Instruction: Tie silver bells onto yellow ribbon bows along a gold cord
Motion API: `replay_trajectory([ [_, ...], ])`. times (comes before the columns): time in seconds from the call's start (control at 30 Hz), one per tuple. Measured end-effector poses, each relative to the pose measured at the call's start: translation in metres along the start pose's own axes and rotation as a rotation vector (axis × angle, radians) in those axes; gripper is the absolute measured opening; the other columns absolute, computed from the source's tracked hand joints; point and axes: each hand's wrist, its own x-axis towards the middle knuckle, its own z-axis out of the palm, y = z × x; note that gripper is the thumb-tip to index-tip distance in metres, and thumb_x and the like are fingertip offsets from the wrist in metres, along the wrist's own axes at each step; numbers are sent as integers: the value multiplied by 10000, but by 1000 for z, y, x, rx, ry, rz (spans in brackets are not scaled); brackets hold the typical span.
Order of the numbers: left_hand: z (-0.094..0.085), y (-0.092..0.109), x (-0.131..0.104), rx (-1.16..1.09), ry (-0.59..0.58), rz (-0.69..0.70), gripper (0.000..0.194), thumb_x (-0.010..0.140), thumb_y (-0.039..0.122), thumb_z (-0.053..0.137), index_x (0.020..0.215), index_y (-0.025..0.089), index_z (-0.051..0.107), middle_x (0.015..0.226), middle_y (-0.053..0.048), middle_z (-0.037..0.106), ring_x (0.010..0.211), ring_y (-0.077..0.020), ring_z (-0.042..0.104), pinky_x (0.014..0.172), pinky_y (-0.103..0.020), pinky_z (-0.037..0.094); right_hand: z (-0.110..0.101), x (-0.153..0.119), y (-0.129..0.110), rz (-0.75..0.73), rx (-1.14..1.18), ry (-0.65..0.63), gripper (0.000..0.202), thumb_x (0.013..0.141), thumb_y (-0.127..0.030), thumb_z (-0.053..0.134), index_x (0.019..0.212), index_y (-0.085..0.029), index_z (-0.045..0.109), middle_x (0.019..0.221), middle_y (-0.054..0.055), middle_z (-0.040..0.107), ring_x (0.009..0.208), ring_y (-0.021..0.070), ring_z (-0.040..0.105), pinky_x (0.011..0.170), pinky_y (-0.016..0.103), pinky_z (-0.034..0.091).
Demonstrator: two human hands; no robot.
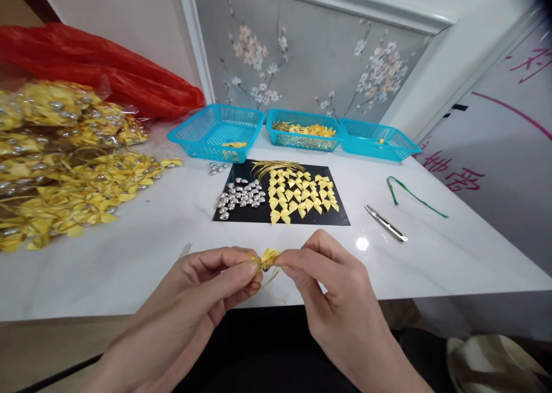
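Between my two hands, over the table's front edge, is a small yellow ribbon piece (269, 258) with a thin gold cord hanging from it. My left hand (207, 289) pinches its left side between thumb and fingers. The thumb and index finger of my right hand (336, 284) grip its right side. Beyond them lies a black mat (250, 215) with silver beads (242, 196) on its left, rows of yellow bows (302, 193) on its right and gold cords (276, 167) along its back edge.
Three blue baskets (215, 134) stand along the back, some holding yellow pieces. Finished-looking yellow bundles (86, 197) and a red bag (112, 71) fill the left. Thread snips (386, 223) and a green string (416, 196) lie right on the white table (466, 255).
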Motion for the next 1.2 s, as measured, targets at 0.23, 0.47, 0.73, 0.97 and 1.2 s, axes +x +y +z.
replay_trajectory([
  [0.23, 1, 4, -4, 13, 2, 0, 110, 696, 310, 882, 672, 222, 821, 725, -14, 743, 715, -124, 635, 676, -144, 561, 1, 0, 2, -22, 27, 22, 299, 905, 16, 537, 949, -171, 766, 754, -4, 493, 623, 112, 528, 531, 214, 463],
  [0.47, 2, 5, -5, 46, 6, -24, 136, 709, 336, 872, 674, 218, 816, 740, -8, 732, 717, -116, 623, 674, -134, 553, 0, 3, 3, -51, 14, 20, 234, 937, -31, 570, 919, -152, 770, 741, -1, 499, 609, 109, 533, 521, 205, 462],
  [0.73, -5, 1, -3, 81, -41, -17, 87, 736, 274, 856, 678, 224, 815, 756, -8, 728, 714, -114, 617, 653, -130, 544, -3, 3, 2, -25, -10, -43, 304, 914, 14, 541, 956, -167, 782, 751, -7, 466, 613, 114, 507, 527, 224, 421],
  [0.97, -3, 1, -3, 105, -66, 13, 151, 758, 271, 838, 632, 215, 777, 708, 10, 672, 686, -108, 577, 618, -134, 522, -6, 2, 2, -13, -21, -82, 349, 919, 15, 505, 1001, -175, 787, 766, 8, 476, 625, 132, 511, 533, 249, 408],
  [1.2, -3, 1, -2, 161, -76, 28, 136, 770, 273, 822, 647, 230, 783, 708, 22, 679, 693, -106, 585, 639, -139, 515, -8, 2, 4, -96, -102, -88, 351, 923, 9, 472, 992, -127, 788, 761, 36, 510, 652, 150, 535, 530, 249, 429],
])
